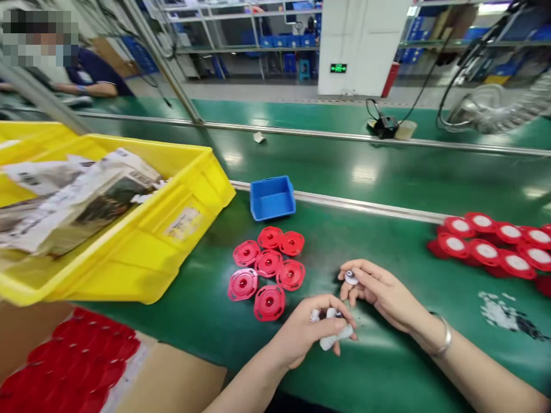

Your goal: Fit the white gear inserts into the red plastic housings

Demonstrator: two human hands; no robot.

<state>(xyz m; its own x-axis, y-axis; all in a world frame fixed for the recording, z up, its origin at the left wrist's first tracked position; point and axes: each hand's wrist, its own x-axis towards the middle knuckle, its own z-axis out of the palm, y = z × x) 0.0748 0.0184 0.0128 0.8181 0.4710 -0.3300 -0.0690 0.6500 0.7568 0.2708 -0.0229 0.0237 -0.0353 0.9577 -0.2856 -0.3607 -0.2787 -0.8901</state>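
Note:
My left hand is closed around several small white plastic parts, with fingers curled over them. Just to its right, my right hand pinches a small round white part with a dark centre between thumb and fingers. Both hands are above the green table, close together but apart. Several red discs with shiny red centres lie in a cluster left of my hands. Behind the discs sits a blue bin, with nothing visible inside.
A yellow crate with bags stands at the left, above a cardboard box of red discs. Red parts with white tops stand at the right, near small white and black pieces. A person sits at the far left.

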